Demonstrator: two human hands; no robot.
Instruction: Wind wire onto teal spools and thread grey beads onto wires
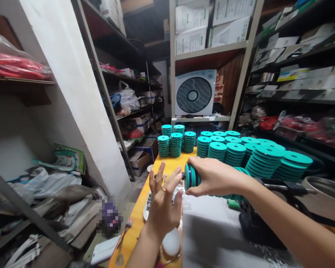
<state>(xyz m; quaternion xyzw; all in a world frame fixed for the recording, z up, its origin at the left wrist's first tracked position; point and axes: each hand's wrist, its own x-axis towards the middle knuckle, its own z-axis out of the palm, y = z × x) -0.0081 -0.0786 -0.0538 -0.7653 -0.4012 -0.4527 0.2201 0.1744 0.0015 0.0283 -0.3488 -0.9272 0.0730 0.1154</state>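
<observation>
My right hand (214, 176) grips a short stack of teal discs (192, 176) turned on its side, with a dark hub facing left. My left hand (163, 203) is raised beside it with fingers spread, fingertips close to the hub end, and a ring shows on one finger. Both hands hover over a yellow table (167, 165). Behind them stand several stacks of the same teal discs (234, 150). Under my left hand lies a white plate (146, 210) with small metal parts, mostly hidden.
A white box (214, 230) sits in front of me on the table, a dark tool (270, 208) to its right. Metal shelving with boxes lines both sides. A white box fan (195, 93) stands on the far shelf. A metal pot (326, 190) is at the right.
</observation>
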